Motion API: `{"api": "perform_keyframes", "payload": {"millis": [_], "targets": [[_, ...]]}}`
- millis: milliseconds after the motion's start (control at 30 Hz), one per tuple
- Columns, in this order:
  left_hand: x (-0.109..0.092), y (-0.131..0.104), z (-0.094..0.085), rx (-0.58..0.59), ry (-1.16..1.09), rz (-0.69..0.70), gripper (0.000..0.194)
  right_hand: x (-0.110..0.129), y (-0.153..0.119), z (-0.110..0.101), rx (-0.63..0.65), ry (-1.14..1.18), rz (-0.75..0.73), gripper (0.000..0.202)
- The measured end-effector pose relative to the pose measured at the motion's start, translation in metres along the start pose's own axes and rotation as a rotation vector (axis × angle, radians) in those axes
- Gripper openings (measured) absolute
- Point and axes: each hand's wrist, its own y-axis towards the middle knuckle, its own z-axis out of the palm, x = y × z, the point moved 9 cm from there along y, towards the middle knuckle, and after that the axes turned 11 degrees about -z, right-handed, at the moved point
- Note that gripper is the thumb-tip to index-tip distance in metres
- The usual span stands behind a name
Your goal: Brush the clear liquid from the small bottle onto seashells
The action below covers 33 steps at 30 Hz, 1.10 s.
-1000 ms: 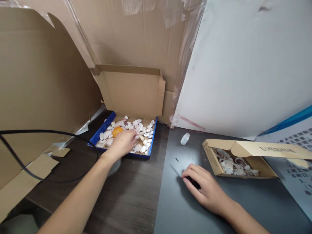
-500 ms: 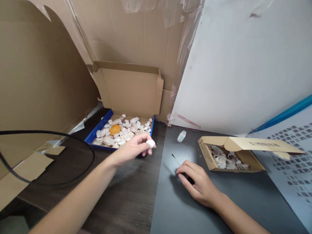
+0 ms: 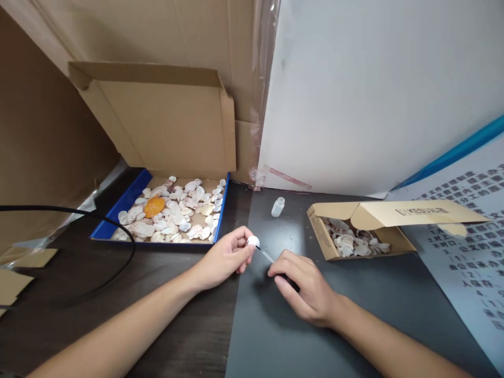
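Grey tabletop (image 3: 354, 302), left grip (image 3: 224, 258) pinching white shell (image 3: 252, 241), now brought to brush (image 3: 265, 254) in right grip (image 3: 309, 286)

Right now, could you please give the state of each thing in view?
Left hand: holding white shell
Right hand: holding thin stick
Thin stick: aimed at white shell
Blue box: open, lid raised, shells inside
Brown box: open, flap raised, shells inside
Small bottle: no cap visible

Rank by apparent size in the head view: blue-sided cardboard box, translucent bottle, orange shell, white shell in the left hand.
Blue-sided cardboard box
Orange shell
Unsure: translucent bottle and white shell, partly covered by the left hand
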Motion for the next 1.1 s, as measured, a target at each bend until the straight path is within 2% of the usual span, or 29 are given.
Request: {"api": "perform_keyframes", "payload": {"millis": [167,333,433,600,800,1100], "targets": [[0.003,-0.002,0.002,0.048,0.016,-0.008,0.038,-0.005,-0.001,0.003,0.034,0.013,0.046,0.015],[0.005,-0.002,0.002,0.072,0.000,-0.068,0.036,-0.016,-0.009,-0.003,-0.046,-0.017,0.163,0.027],[0.007,-0.001,0.002,0.089,-0.021,-0.102,0.037,-0.019,-0.010,-0.004,-0.061,-0.042,0.197,0.023],[0.011,0.000,0.001,0.099,-0.047,-0.125,0.038,-0.017,-0.005,-0.002,-0.050,-0.058,0.166,0.014],[0.007,-0.004,0.001,0.127,-0.077,-0.096,0.036,-0.016,-0.001,-0.001,-0.074,-0.048,0.121,0.020],[0.008,-0.003,0.003,0.131,-0.072,-0.130,0.035,-0.012,-0.003,-0.013,-0.126,-0.136,0.078,0.026]]}}
